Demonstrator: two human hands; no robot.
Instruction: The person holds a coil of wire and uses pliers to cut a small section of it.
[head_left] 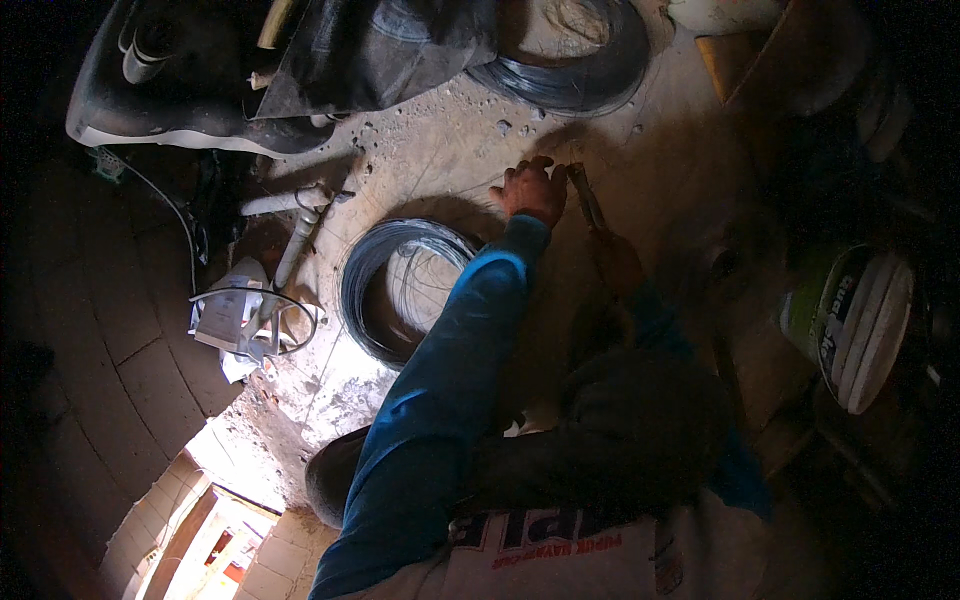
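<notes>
My left hand (pixel 533 192) reaches over the floor, its fingers bent and drawn together near the head of a hand tool. What it pinches is too small to make out; a thin wire may be there. In shadow just to the right, my right hand (pixel 617 262) is wrapped round the handles of what look like pliers (pixel 587 198), their head pointing away from me. Beside my left forearm lies a coil of thin grey wire (pixel 362 285), partly covered by the blue sleeve.
A larger dark wire coil (pixel 610 85) lies at the far side, partly under a dark cloth (pixel 390 65). White pipe pieces (pixel 292 250) and a wire hoop with papers (pixel 228 312) are at the left. A tipped white-and-green bucket (pixel 850 325) stands at the right.
</notes>
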